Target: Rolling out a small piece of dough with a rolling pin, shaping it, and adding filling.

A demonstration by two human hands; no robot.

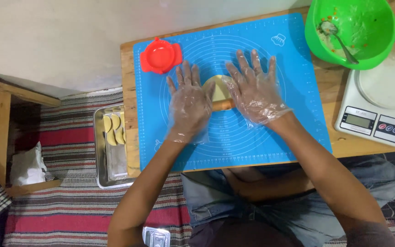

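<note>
Spread flat in crinkly clear gloves, left hand (pixel 189 103) and right hand (pixel 254 89) press a wooden pin (pixel 223 104) over pale round dough (pixel 219 88) between them on a smooth blue mat (pixel 293 91).

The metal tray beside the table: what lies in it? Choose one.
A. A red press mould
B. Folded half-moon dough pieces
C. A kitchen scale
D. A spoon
B: the metal tray on the striped rug holds several pale yellow half-moon dough pieces at its far end; the spoon sits in the green bowl, and the red mould and scale are on the table.
</note>
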